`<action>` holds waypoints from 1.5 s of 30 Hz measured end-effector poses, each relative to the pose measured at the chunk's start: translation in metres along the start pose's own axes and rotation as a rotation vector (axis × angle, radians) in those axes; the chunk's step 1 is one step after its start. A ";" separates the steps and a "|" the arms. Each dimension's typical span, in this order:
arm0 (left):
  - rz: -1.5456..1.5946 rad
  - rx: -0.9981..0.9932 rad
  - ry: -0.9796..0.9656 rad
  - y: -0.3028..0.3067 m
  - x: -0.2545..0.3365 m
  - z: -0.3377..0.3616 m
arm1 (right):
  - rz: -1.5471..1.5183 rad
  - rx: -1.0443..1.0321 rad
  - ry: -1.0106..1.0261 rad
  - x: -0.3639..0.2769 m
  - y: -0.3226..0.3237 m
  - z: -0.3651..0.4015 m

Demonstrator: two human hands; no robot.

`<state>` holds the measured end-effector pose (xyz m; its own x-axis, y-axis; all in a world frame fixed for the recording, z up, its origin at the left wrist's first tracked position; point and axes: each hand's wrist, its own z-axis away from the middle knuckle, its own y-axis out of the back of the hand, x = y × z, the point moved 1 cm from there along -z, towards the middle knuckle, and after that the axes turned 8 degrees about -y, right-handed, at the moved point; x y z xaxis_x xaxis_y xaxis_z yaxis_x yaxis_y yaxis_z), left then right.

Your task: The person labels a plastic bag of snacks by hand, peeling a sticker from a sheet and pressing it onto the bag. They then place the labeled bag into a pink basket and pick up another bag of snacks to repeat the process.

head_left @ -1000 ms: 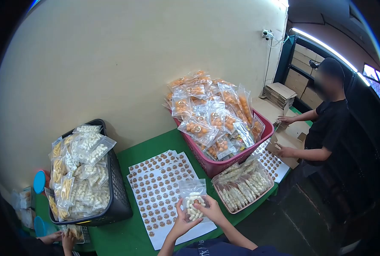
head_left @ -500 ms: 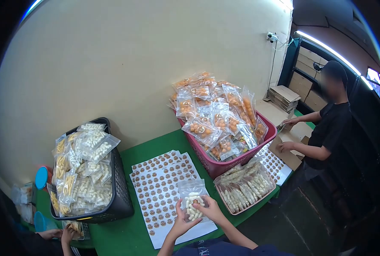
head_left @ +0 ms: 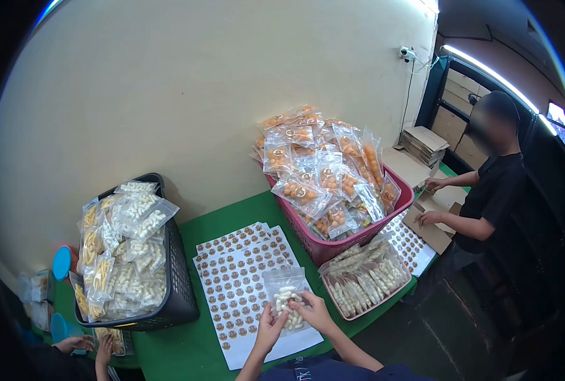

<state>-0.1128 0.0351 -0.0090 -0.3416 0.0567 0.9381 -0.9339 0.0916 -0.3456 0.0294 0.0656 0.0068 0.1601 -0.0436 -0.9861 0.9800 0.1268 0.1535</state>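
A black basket (head_left: 179,303) sits at the left of the green tabletop (head_left: 190,352), stuffed with bags of white and yellow snacks (head_left: 127,254). At the right, against the cream wall (head_left: 168,95), a pink basket (head_left: 352,238) is heaped with bags of orange balls (head_left: 314,171). Just in front of it is a shallow tray (head_left: 404,284) of pale stick snacks. Past the tabletop's right end, a person in a black shirt (head_left: 492,197) has both hands on a flat cardboard box (head_left: 430,227), with a stack of folded cartons (head_left: 422,143) behind. Two blue lids (head_left: 60,263) show at the far left, and another person's hands (head_left: 85,346) are at the lower left corner.
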 end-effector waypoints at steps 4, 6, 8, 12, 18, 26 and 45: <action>-0.005 0.052 0.008 0.004 0.005 -0.005 | 0.008 -0.036 0.063 -0.005 -0.004 0.000; -0.010 0.064 0.005 0.005 0.010 -0.005 | -0.050 -0.064 0.021 0.002 -0.006 -0.001; -0.025 0.052 -0.018 0.007 0.012 -0.006 | -0.170 -0.089 -0.021 0.003 -0.008 -0.002; -0.090 -0.013 -0.064 0.018 0.004 -0.008 | -0.328 -0.130 -0.055 0.005 -0.006 -0.004; -0.191 0.134 -0.257 0.024 0.012 -0.013 | -0.143 -0.244 -0.062 0.001 -0.003 -0.002; -0.256 0.232 -0.202 0.027 0.024 -0.011 | 0.139 0.252 0.229 -0.023 -0.024 0.009; -0.552 0.000 -0.386 0.029 0.036 -0.009 | 0.337 -0.218 0.234 -0.041 -0.011 -0.010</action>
<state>-0.1511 0.0486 0.0145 0.1725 -0.3580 0.9176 -0.9824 0.0048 0.1866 0.0112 0.0761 0.0447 0.4095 0.2573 -0.8753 0.8262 0.3023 0.4754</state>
